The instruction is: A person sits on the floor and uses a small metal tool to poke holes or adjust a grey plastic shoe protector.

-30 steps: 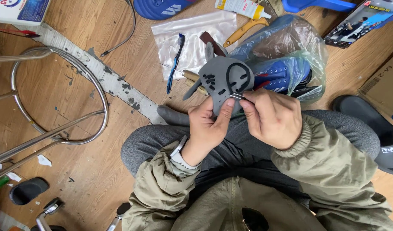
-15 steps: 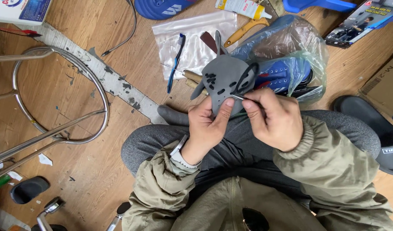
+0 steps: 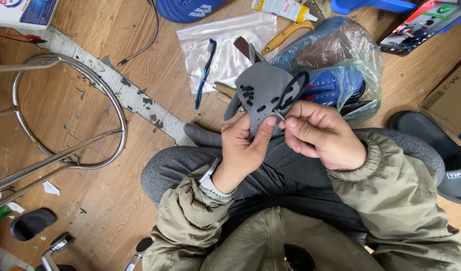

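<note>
Nearest to you, your olive jacket sleeves (image 3: pixel 391 200) frame your lap, and your legs in grey trousers (image 3: pixel 290 170) are folded beneath your hands. Your left hand (image 3: pixel 243 148) is closed around the lower edge of a grey shoe-upper piece (image 3: pixel 263 93), thumb pressed up against its face, holding it raised above your knees. Your right hand (image 3: pixel 323 133) is pinched tight, thumb and forefinger gripping a thin metal needle (image 3: pixel 279 115) whose tip meets the grey piece near its black-trimmed opening. The two hands sit just beside each other, nearly touching.

Just beyond the grey piece, a crumpled plastic bag (image 3: pixel 341 55) holds a blue shoe (image 3: pixel 333 85). To its left, a blue toothbrush (image 3: pixel 205 73) lies across a clear plastic sheet (image 3: pixel 230 45) on the wooden floor (image 3: pixel 90 211). A chrome stool frame (image 3: pixel 64 120) stands at your left, and a black slipper (image 3: pixel 436 145) lies at your right.

Farthest off, a glue tube (image 3: pixel 283 7) and a yellow-handled tool (image 3: pixel 283 35) rest near the top edge, beside a blue sole (image 3: pixel 187 9).
</note>
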